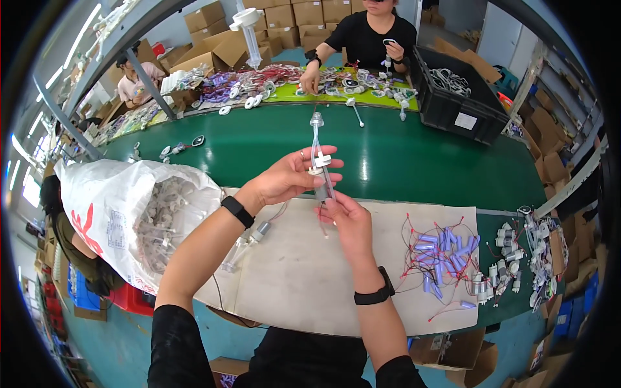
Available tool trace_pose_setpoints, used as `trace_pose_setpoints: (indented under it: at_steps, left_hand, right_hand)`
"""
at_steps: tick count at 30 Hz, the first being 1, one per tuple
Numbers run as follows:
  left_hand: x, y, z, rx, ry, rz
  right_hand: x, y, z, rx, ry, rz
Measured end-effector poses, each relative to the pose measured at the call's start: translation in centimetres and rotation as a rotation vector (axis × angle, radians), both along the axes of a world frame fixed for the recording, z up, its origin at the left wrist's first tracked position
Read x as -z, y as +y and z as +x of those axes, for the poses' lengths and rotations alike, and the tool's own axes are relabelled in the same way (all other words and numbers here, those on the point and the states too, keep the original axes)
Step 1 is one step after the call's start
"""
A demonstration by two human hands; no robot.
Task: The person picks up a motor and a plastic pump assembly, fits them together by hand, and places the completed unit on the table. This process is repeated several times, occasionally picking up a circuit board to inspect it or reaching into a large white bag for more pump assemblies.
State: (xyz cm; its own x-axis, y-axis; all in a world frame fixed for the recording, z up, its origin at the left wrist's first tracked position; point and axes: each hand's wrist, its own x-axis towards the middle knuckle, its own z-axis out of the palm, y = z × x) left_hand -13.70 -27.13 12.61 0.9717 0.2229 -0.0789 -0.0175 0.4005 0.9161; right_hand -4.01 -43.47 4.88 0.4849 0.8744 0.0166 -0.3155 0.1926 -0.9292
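Both hands hold one small assembly above the table's front part: clear twin tubes (315, 136) with a round clear end, a white clip, and a small grey pump motor (321, 191) at the bottom. My left hand (291, 176) grips the white clip and tubes from the left. My right hand (346, 216) pinches the motor's lower end from below. Thin red wires hang beneath the motor. Another like part (249, 240) with a clear tube lies on the beige mat (304, 278) under my left forearm.
A white sack (123, 213) full of clear tube parts lies open at left. Blue cylinders with red wires (443, 252) and small motors (504, 258) lie at right. Beyond runs a green conveyor belt (388, 155); a black crate (456, 94) and two other people are at the far side.
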Motion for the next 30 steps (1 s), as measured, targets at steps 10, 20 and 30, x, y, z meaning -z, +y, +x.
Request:
trace_pose_setpoints:
  at_steps: [10,20,30]
  left_hand:
    - [-0.5,0.1,-2.4,0.018,-0.017,-0.039]
    - [0.3,0.1,-3.6,0.028,-0.097,-0.176]
    - [2.0,0.1,-3.8,-0.038,-0.081,-0.190]
  right_hand:
    - [-0.1,-0.2,-0.3,-0.044,-0.020,0.017]
    - [-1.4,-0.6,-0.4,-0.125,0.142,-0.007]
    - [-1.0,-0.5,-0.4,-0.111,0.093,-0.121]
